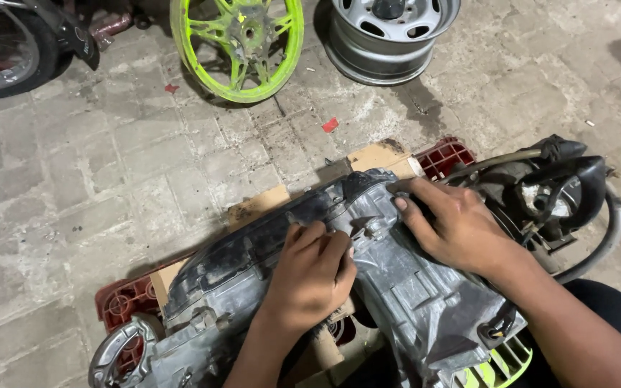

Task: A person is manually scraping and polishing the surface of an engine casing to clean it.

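The left hand [310, 276] is curled, fingertips pressing on the grey scooter engine casing [397, 287]; whether it holds something, I cannot tell. The right hand [454, 226] lies flat and open on it. The casing rests on cardboard [379, 154] over a red crate [445, 154], not yet opened.

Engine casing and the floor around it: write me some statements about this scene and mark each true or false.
1. Both hands rest on the grey engine casing. True.
2. The left hand holds a hammer. False: no tool is visible in it.
3. The green spoked wheel lies on the paved floor. True.
4. The silver wheel rim sits on top of the casing. False: it stands apart on the floor.
5. The right hand lies flat, fingers spread. True.
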